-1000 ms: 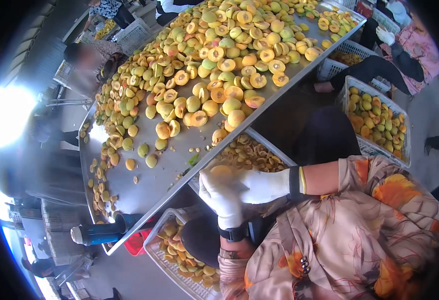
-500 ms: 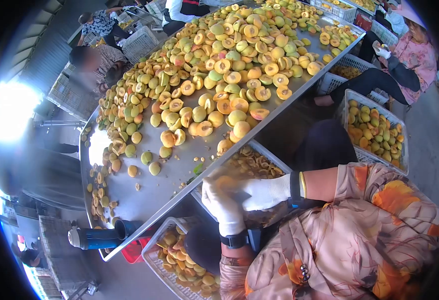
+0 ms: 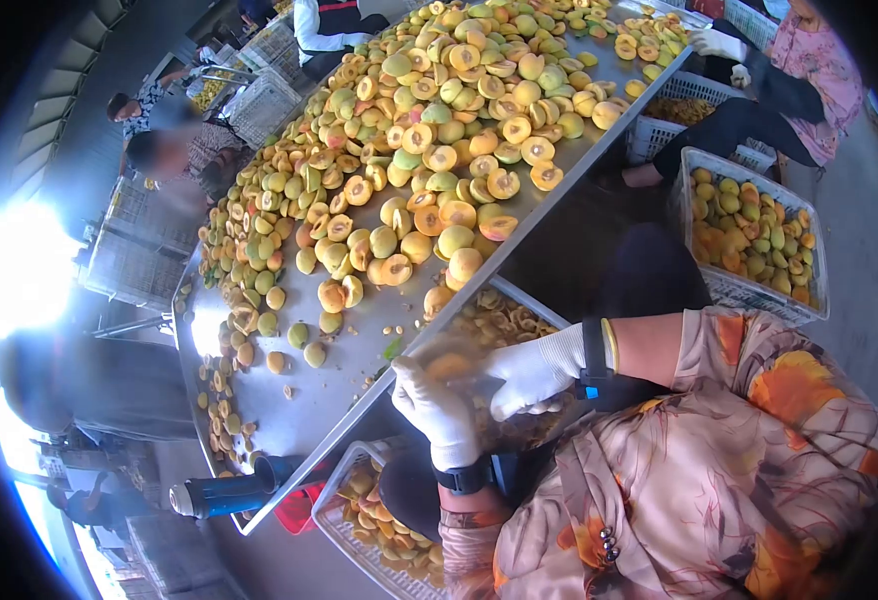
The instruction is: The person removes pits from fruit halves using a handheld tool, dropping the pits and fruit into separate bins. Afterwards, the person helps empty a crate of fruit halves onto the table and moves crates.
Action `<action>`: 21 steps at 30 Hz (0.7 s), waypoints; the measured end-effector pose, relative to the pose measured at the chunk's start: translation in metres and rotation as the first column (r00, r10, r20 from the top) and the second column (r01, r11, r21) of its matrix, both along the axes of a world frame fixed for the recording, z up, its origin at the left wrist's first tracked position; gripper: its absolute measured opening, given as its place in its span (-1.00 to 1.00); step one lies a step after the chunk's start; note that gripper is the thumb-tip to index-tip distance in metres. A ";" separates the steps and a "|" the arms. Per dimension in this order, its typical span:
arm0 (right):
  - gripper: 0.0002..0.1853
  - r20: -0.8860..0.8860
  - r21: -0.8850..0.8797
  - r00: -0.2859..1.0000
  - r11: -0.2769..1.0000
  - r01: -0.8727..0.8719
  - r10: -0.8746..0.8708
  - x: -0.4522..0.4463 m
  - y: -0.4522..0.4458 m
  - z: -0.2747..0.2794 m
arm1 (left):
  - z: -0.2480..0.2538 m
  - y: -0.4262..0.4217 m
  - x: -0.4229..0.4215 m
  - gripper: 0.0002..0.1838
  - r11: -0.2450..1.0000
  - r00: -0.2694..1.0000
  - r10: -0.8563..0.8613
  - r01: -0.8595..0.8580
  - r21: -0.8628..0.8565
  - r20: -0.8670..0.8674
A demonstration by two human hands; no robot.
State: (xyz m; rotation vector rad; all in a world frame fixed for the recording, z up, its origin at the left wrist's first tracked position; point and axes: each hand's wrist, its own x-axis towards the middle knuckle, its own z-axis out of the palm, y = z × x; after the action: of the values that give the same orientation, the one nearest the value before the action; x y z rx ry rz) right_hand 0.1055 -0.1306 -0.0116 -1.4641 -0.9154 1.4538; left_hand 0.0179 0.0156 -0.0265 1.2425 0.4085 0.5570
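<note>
My left hand (image 3: 434, 405), in a white glove, has its fingers curled around a blurred orange apricot (image 3: 450, 366). Close beside it on the right is my right hand (image 3: 531, 378), gloved too, with its fingers bent toward the fruit. Motion blur hides what the right fingers grip. Both hands are just off the near edge of the metal table (image 3: 369, 320), above a crate of apricot pieces (image 3: 504, 325). A large heap of whole and halved apricots (image 3: 429, 150) covers much of the tabletop.
A crate of apricots (image 3: 754, 235) stands at the right, another crate (image 3: 384, 525) below the table edge. A dark blue cylinder (image 3: 224, 493) lies at the table's lower corner, near a red container (image 3: 299, 510). Co-workers sit around, one in pink (image 3: 817, 75).
The view has shifted slightly, so table and heap appear a little displaced. My hands stay together around the blurred fruit. The pink-clothed co-worker's gloved hand has moved to the table edge.
</note>
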 end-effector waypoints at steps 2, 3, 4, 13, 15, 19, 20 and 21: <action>-0.78 -0.006 0.063 1.000 0.998 0.029 -0.028 0.000 -0.003 -0.006 | 0.008 -0.004 0.002 -0.31 0.997 1.000 -0.001 0.001 -0.074 0.003; -0.78 -0.016 0.026 0.999 0.999 0.032 -0.031 0.000 -0.009 0.007 | 0.014 -0.009 0.003 -0.31 0.996 1.000 -0.008 0.008 -0.092 0.007; -0.78 -0.030 -0.013 0.999 0.999 0.036 -0.036 -0.002 -0.016 0.015 | 0.018 -0.014 0.002 -0.31 0.994 1.000 -0.017 0.018 -0.112 0.007; -0.61 0.359 0.779 0.868 0.622 -0.075 -0.345 0.001 -0.001 -0.059 | 0.062 -0.053 0.004 -0.29 0.996 0.997 -0.071 0.072 -0.047 0.020; -0.54 0.370 0.782 0.867 0.616 -0.097 -0.333 0.003 -0.008 -0.051 | 0.066 -0.070 0.006 -0.28 0.990 0.999 0.009 -0.004 -0.143 0.040; -0.39 0.447 0.826 0.810 0.523 -0.210 -0.380 0.007 -0.016 -0.049 | 0.068 -0.070 0.005 -0.27 0.993 1.000 -0.007 0.004 0.116 0.023; -0.35 0.463 0.828 0.799 0.511 -0.234 -0.384 0.009 -0.019 -0.047 | 0.066 -0.067 0.003 -0.28 0.985 1.000 -0.027 0.026 0.169 0.002; -0.31 0.472 0.827 0.793 0.504 -0.247 -0.385 0.009 -0.020 -0.046 | 0.065 -0.063 0.001 -0.29 0.974 0.999 -0.046 0.048 0.221 -0.018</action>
State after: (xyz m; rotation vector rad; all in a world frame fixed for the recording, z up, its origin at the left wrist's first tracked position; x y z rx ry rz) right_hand 0.1144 -0.1511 -0.0575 -1.0956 -1.6510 0.1961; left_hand 0.0191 -0.0474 0.0384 1.4665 0.3329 0.5655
